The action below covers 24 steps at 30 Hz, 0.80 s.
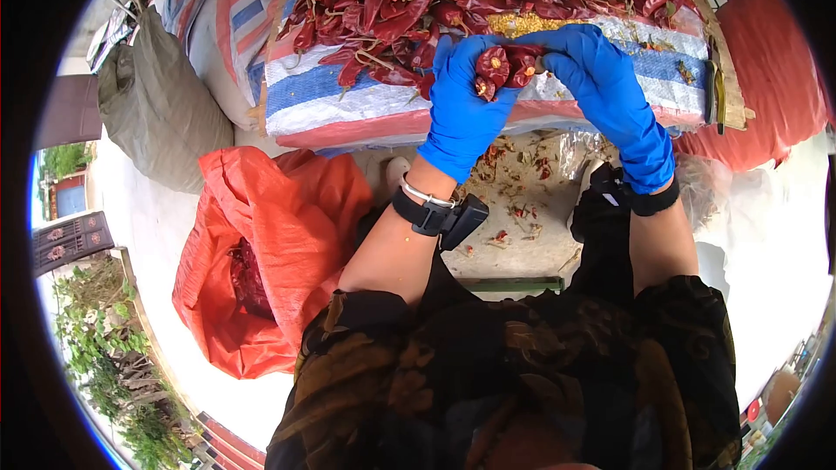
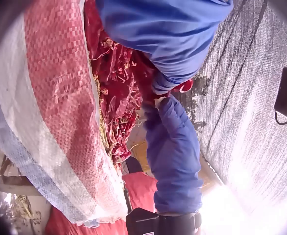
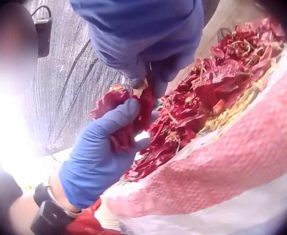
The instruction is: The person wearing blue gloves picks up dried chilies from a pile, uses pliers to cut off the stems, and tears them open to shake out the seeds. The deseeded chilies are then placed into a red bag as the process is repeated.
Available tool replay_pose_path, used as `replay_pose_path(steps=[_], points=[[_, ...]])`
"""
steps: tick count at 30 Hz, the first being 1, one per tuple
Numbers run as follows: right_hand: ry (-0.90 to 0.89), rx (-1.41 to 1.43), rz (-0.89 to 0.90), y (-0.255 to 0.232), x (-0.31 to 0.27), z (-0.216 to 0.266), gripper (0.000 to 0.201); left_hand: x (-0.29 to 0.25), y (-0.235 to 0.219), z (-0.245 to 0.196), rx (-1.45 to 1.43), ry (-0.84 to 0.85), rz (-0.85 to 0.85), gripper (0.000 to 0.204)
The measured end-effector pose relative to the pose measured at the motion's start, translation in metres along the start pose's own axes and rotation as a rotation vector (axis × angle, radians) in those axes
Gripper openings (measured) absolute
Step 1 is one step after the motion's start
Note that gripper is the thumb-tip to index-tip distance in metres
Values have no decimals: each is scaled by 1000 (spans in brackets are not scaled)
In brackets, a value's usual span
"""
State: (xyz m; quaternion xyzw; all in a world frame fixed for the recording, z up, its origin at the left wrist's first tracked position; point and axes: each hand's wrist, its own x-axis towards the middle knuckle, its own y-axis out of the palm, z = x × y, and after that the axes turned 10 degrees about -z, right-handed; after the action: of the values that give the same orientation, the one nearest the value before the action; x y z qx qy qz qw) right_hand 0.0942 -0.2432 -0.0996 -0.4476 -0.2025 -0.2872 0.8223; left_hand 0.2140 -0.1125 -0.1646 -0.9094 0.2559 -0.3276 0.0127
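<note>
My left hand [image 1: 461, 117], in a blue glove, grips a few dried red chili peppers [image 1: 494, 63] with their stem ends facing up. The gloved right hand [image 1: 605, 87] meets it from the right and pinches the stem end of one pepper between thumb and fingers. In the right wrist view, that pale stem [image 3: 140, 89] shows at the right fingertips, and the left thumb lies across the held peppers [image 3: 111, 102]. Just beyond both hands spreads a large heap of dried chili peppers [image 1: 392, 4] on a striped woven sheet [image 1: 348, 113].
An open red sack [image 1: 279, 218] with peppers inside stands at the left. A grey-green sack [image 1: 161, 109] is behind it, and a full red sack [image 1: 771, 78] stands at the right. Stems and scraps [image 1: 514, 200] litter the floor between the feet. Yellow seeds [image 1: 531, 24] lie along the heap's near edge.
</note>
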Motion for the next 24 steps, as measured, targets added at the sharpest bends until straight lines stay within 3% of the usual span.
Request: replay_pose_path(steps=[1,2,4,8,9,11,15,17,18,20,21,23,24], points=[[191,325,-29,0,0,7,26,-2,5,-2,-126,-161,-81,38],[378,649,-61,-1,1,11,27,-3,7,-3,-129,-160,-76,38],[366,703,-89,-6,2,10,29,6,7,-21,-583,-510,-171,37],[422,679,-59,4,-2,5,27,5,6,-21,-609,-519,-134,40],[448,669,-125,9,-5,4,25,4,7,-23,-611,-521,-131,40],[529,677,-218,12,-6,2,19,3,9,-27,-610,-473,-137,40],[591,681,-197,6,-8,-1,16,5,9,-24,-530,-362,-59,47],[796,804,-121,2,-8,2,17,4,5,-28,-634,-629,86,41],[797,803,-122,4,-9,1,17,4,3,-29,-635,-630,87,41],[817,1122,-104,16,-19,-3,17,2,0,-32,-672,-657,91,36],[818,1121,-105,23,-24,-11,17,2,-1,-31,-673,-658,92,36],[921,2103,288,36,-30,-32,20,2,-3,-30,-670,-659,116,35],[921,2101,287,33,-31,-26,20,2,-3,-29,-672,-659,117,35]])
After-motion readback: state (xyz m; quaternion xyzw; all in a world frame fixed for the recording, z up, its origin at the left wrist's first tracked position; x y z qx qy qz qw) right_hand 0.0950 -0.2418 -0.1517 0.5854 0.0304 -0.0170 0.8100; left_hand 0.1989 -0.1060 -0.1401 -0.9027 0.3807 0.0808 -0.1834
